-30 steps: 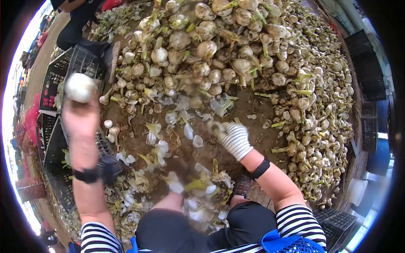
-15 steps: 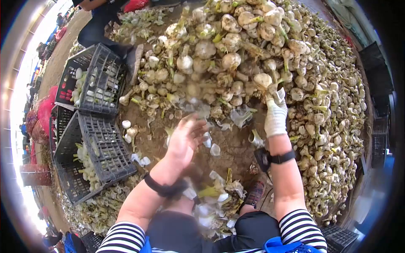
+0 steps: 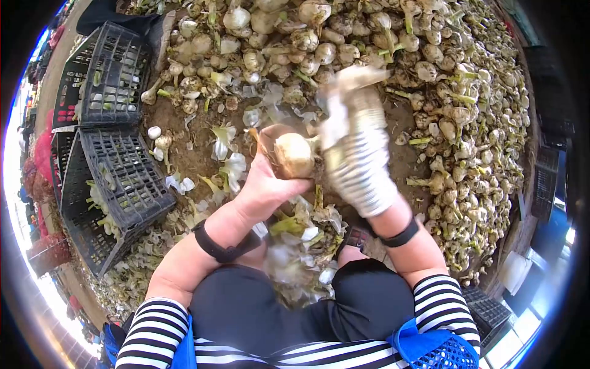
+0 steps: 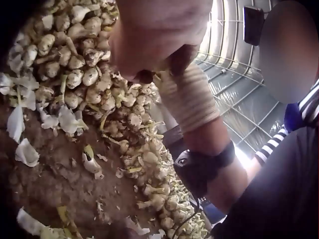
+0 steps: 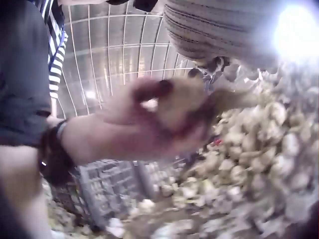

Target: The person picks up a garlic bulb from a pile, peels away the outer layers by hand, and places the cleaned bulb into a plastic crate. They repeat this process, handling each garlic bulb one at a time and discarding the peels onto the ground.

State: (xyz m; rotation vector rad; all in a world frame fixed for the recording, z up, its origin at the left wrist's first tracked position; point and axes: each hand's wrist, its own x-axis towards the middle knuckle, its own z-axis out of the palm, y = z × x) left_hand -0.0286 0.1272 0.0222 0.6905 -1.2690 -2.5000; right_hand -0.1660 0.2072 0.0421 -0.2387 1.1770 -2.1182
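In the head view, my bare left hand (image 3: 267,187) grips a garlic bulb (image 3: 295,155), its thumb along the near side. Close on the right is my gloved right hand (image 3: 365,160), motion-blurred, with pale papery skin (image 3: 335,123) beside its fingers; whether it pinches anything is unclear. From the left wrist view, the left hand (image 4: 159,35) hides the bulb, and the striped glove (image 4: 192,99) is just behind it. The right wrist view shows the left hand (image 5: 144,122) curled round the blurred bulb (image 5: 184,99), below the glove (image 5: 219,32).
A large heap of garlic (image 3: 467,147) spans the far and right sides. Black crates (image 3: 126,175) with trimmed bulbs stand tilted at the left. Loose peels (image 3: 233,169) and leaves litter the soil around the feet. Another crate (image 3: 488,310) is at the lower right.
The left hand went from the crates, where it held a white bulb, to the middle, and now grips another bulb. My right hand reached a stemmed bulb at the heap, then came back beside the left.
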